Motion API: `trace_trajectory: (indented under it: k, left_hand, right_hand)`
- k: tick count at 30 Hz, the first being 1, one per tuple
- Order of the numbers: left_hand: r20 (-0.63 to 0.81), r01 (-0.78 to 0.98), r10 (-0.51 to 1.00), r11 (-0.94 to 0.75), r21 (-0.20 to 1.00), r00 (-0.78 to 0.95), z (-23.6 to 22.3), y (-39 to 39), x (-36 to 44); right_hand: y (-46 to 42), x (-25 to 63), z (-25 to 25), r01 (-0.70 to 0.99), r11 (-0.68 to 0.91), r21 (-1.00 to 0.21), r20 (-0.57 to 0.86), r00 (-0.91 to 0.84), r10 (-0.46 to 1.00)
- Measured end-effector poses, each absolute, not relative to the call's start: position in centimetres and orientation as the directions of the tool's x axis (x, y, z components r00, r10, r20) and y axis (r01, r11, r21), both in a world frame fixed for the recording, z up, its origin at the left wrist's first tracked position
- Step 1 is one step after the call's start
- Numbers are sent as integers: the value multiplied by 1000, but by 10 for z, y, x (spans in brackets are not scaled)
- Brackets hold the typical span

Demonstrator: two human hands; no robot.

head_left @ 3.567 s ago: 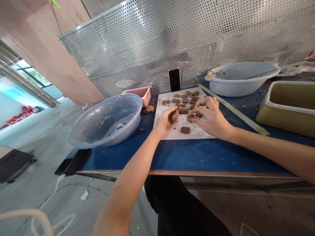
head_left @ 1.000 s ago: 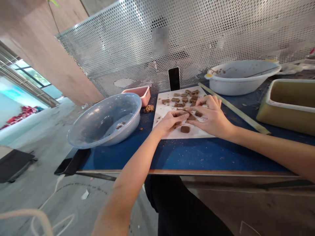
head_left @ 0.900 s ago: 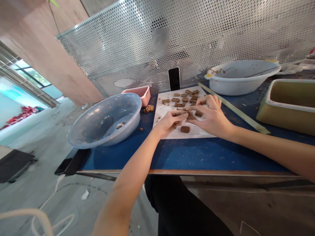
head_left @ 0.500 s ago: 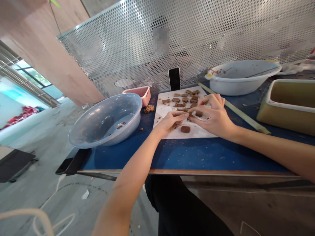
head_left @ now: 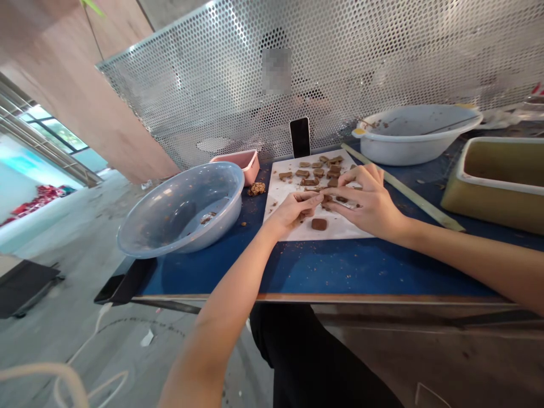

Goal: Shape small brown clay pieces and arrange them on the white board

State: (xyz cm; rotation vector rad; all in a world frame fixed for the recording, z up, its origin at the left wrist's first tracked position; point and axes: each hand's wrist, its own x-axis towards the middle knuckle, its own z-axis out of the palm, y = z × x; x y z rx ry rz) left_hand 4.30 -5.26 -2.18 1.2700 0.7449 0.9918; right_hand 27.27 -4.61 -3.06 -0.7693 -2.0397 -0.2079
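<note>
A white board [head_left: 335, 228] lies on the blue table [head_left: 297, 266] with several small brown dough pieces [head_left: 312, 173] spread over its far part. One brown block [head_left: 319, 224] sits alone near the board's front. My left hand [head_left: 293, 207] and my right hand [head_left: 365, 201] meet over the board's middle. Their fingertips pinch together on one small brown piece [head_left: 326, 198] between them. My left hand's fingers are curled in; my right hand's thumb and forefinger press on the piece while its other fingers arch above.
A large clear blue basin [head_left: 181, 207] stands left of the board, a pink tub [head_left: 242, 161] behind it. A phone [head_left: 300, 137] leans on the perforated metal screen [head_left: 340, 68]. At right are a pale basin [head_left: 419, 133], a long stick [head_left: 403, 190] and a yellowish tray [head_left: 497, 178].
Both hands stay over the board's middle, working the small brown piece; my right hand's fingers shifted slightly. The lone block at the front has not moved.
</note>
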Motion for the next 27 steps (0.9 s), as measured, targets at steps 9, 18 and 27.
trace_trajectory:
  k: [9, 18, 27]
  left_hand:
    - [81, -176, 896, -3, 984, 436, -23, -54, 43]
    - [48, -142, 920, 8, 990, 389, -25, -51, 41]
    - [27, -329, 952, 79, 941, 306, -13, -51, 46]
  right_hand:
    - [-46, 270, -32, 614, 764, -197, 790, -362, 495]
    - [-47, 271, -31, 598, 778, -193, 780, -388, 492]
    - [-47, 268, -29, 566, 794, -224, 789, -373, 489]
